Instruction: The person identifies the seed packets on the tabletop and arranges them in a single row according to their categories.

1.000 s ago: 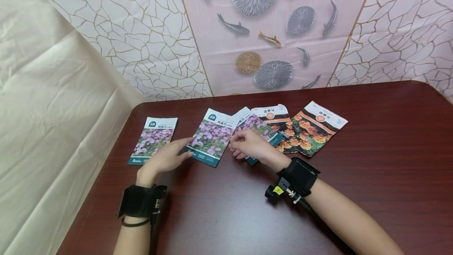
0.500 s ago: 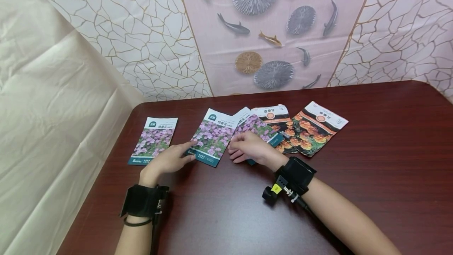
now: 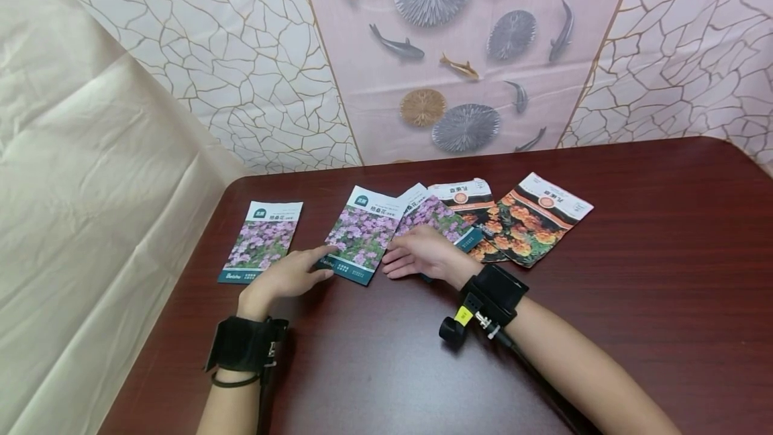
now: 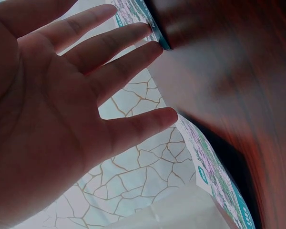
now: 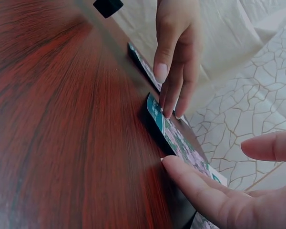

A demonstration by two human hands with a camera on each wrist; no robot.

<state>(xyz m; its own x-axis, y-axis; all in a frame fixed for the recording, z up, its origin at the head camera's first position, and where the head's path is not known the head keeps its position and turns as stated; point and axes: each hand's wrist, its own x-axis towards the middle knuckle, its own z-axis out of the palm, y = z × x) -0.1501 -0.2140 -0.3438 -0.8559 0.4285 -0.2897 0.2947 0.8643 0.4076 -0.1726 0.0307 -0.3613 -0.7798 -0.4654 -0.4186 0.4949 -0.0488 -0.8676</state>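
Packets [image 3: 362, 235] glossy, flat, rectangular | table [image 3: 634, 301] dark woodgrain | fingers [image 3: 320, 254] straight

A dark reddish-brown wooden table with rounded corners [image 3: 634, 301] was seen filling the lower part of the head view, its grain running lengthwise and its polished top catching soft, even light. Behind it a backdrop of white sheeting veined with gold crackle lines [image 3: 241, 66] was hung, and between its two crackled sections a pale pink panel printed with grey and tan round fan shapes and small dark fish [image 3: 459, 66] was set. On the left a creased cream-coloured cloth [image 3: 78, 207] was draped down past the table's edge. In the wrist views the same crackled sheeting was glimpsed, though blurred, so little more could be made out there.
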